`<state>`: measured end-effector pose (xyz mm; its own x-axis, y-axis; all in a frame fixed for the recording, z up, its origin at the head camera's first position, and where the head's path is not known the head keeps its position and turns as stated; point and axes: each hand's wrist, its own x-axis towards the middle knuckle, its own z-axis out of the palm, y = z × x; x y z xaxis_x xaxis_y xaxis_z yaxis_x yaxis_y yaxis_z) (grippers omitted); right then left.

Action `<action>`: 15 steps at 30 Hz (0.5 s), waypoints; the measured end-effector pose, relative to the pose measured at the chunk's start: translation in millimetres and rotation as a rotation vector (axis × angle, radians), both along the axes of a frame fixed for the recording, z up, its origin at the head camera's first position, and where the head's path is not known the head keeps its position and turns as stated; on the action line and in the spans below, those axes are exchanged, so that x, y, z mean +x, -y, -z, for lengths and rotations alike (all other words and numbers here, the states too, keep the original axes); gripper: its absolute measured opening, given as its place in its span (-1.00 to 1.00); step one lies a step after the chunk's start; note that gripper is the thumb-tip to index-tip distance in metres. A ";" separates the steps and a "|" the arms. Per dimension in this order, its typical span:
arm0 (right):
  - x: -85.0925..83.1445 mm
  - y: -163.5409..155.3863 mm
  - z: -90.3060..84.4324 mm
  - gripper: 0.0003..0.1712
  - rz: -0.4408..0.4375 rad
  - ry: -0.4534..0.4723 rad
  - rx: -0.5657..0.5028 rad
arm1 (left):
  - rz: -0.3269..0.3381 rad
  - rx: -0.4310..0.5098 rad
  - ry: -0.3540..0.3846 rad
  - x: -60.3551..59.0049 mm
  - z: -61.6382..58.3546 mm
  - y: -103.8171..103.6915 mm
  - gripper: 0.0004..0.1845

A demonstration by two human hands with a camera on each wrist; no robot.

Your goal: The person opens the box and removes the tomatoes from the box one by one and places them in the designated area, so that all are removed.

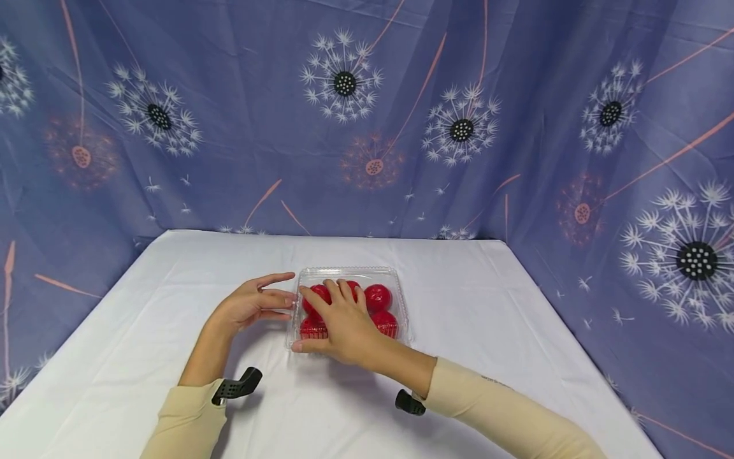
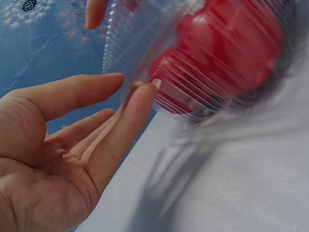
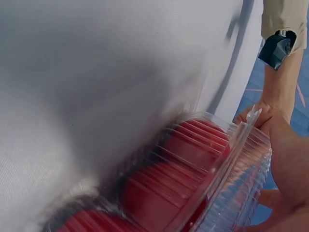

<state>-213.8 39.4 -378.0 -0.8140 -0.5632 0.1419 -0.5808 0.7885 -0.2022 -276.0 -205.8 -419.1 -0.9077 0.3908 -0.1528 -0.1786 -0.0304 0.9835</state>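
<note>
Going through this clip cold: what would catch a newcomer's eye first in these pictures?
First, the red round fruits packed in a clear plastic clamshell box at the middle of the white table. The right hand lies flat across the box's lid with its thumb at the near edge, while the left hand touches the box's left side with straight fingers. Behind stands a blue backdrop with dandelion prints.

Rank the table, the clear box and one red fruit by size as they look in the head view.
1. Table, largest by far.
2. Clear box, sitting on the table.
3. Red fruit, smallest; several fit inside the box.
The right hand covers part of the box, but the order stays plain.
</note>
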 end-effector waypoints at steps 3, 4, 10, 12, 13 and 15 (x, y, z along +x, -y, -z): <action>1.4 0.8 3.3 0.15 0.019 -0.004 0.013 | -0.015 0.002 0.004 -0.6 1.4 -1.7 -0.21; 1.9 0.9 4.5 0.16 0.028 -0.006 0.020 | -0.020 0.002 0.004 -0.6 1.6 -2.4 -0.21; 2.9 2.7 8.5 0.17 0.079 -0.035 0.083 | -0.032 0.009 -0.003 0.3 3.3 -4.6 -0.26; 3.0 3.5 8.5 0.17 0.086 -0.041 0.106 | -0.034 0.020 -0.001 0.9 4.8 -4.1 -0.26; 3.0 3.6 8.6 0.17 0.086 -0.040 0.112 | -0.033 0.026 -0.001 1.3 5.4 -3.8 -0.26; 3.2 3.3 9.0 0.17 0.086 -0.038 0.118 | -0.036 0.032 0.005 1.7 6.8 -3.6 -0.26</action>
